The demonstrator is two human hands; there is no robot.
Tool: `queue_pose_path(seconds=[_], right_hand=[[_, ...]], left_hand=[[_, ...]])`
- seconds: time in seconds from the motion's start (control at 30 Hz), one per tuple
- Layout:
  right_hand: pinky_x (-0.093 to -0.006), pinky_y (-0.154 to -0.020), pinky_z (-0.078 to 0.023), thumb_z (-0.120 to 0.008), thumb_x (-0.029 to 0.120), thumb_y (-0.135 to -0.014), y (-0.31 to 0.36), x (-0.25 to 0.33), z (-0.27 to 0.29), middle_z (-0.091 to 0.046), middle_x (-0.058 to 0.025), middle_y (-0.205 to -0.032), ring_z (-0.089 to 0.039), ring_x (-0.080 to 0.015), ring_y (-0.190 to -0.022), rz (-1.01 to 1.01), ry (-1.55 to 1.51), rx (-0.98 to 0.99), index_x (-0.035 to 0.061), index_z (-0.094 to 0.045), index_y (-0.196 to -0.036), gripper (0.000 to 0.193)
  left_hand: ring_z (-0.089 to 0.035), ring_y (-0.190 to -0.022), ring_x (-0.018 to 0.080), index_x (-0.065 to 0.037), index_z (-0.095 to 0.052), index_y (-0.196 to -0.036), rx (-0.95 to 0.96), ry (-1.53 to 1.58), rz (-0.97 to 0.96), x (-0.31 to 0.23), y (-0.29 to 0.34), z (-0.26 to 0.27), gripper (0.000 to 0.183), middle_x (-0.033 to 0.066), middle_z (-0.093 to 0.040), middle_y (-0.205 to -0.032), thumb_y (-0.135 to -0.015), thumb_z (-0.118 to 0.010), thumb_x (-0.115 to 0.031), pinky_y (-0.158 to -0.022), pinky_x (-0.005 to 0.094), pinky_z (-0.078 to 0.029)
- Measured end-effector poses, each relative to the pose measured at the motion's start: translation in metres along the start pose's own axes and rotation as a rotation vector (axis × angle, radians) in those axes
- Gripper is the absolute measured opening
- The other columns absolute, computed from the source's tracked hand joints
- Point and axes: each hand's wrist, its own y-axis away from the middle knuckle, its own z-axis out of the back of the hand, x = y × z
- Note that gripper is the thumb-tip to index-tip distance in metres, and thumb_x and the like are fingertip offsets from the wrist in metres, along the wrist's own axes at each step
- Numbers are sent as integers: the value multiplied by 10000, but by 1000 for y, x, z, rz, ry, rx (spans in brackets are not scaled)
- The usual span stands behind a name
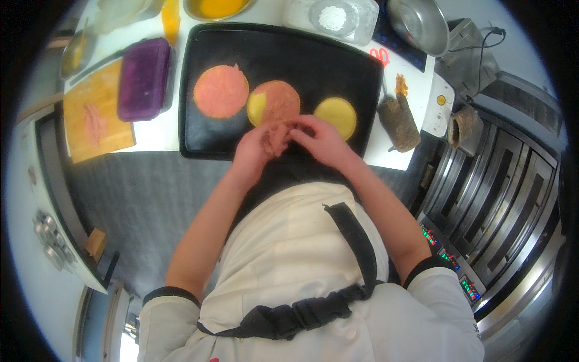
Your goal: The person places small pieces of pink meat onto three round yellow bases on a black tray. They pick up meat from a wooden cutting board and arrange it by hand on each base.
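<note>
A black baking tray (283,48) bears three round, crimped tart crusts. Pink thin slices cover the left crust (221,92), with one tip sticking past its rim. On the middle crust (257,107), pink slices (278,99) lie over the right part, leaving yellow at the left. The right crust (336,117) is bare yellow. Just in front of the middle crust, my left hand (250,148) is closed around a bunch of pink meat slices (275,140), which look like ham. My right hand (322,142) pinches at the bunch; its fingertips are partly hidden.
Left of the tray are a purple lidded box (143,79) and a wooden board (93,114) with pink strips. Behind stand a bowl of yellow liquid (218,7) and a clear tub with white powder (333,21). Worn oven mitts (399,123) and red-handled scissors (380,55) lie right, beside an oven (500,199).
</note>
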Motion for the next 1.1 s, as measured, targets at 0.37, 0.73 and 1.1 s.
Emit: queue_pose_path(seconds=[0.37, 0.73, 1.1], right_hand=[[-455, -879, -602, -747, 243, -991, 5, 47, -3, -705, -130, -1114, -737, -354, -1052, 147, 395, -101, 102, -753, -1197, 250], [-310, -808, -586, -799, 157, -1013, -1, 44, -5, -767, -74, -994, -719, -145, -878, -10, 0, -143, 9, -754, -1155, 209], [-269, -742, -546, -771, 201, -1049, -5, -11, 11, -774, -30, -943, -678, -90, -807, -148, -126, -213, -4, -787, -1167, 237]], left_hand=[[-698, -1173, 215, -23, -549, -1565, 258, 116, 21, -11, 5, -4, 633, 130, -688, -1484, -1203, -304, -481, -1047, 406, -534], [-705, -1146, 233, -9, -615, -1476, 104, 67, -102, -11, 10, -8, 506, 120, -730, -1366, -1177, -438, -377, -1056, 398, -547], [-736, -1180, 288, -3, -625, -1371, -68, 65, -123, 0, 17, 14, 298, 153, -743, -1322, -1122, -590, -163, -1050, 424, -592]])
